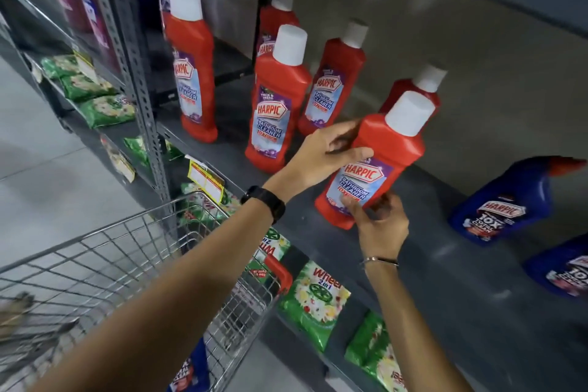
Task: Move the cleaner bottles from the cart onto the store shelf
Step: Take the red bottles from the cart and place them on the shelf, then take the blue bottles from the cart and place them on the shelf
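A red cleaner bottle (386, 156) with a white cap stands on the grey store shelf (445, 280) near its front edge. My left hand (324, 156) grips its upper left side. My right hand (380, 226) holds its lower right corner at the base. Several more red bottles (280, 99) stand further left and behind on the same shelf. Two blue cleaner bottles (502, 204) stand at the right. The wire cart (133, 264) is at the lower left, and a blue bottle (191, 372) shows inside it at the bottom.
Green detergent packets (315, 302) fill the lower shelf under the bottles and run away to the left. A perforated steel upright (143, 89) divides the shelving. The cart's red handle (280, 274) sits close against the lower shelf. Tiled floor lies at the left.
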